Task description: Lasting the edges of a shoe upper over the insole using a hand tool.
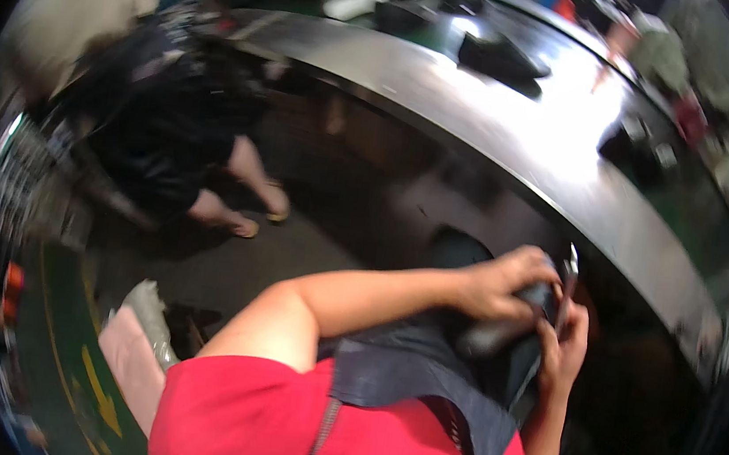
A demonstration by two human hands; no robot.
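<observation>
Over my lap, my left hand (510,283) is closed around a dark shoe (488,338) with a smooth, rounded end pointing toward me. Part of the shoe is covered by my fingers. Close beside it, my right hand (564,342) grips a slim tool (569,289) with a dark reddish handle. Its bright metal tip points up and away from me; blur hides the tip's exact kind. Both hands nearly meet at the shoe's right side. A dark blue apron (406,378) lies across my lap beneath them.
A shiny metal-topped bench (432,88) curves across ahead, bearing a black shoe (500,57), white shoe-shaped pieces (357,0) and other dark items. Another person in dark clothing (163,117) is at the left. A pink item (136,350) is by my left side.
</observation>
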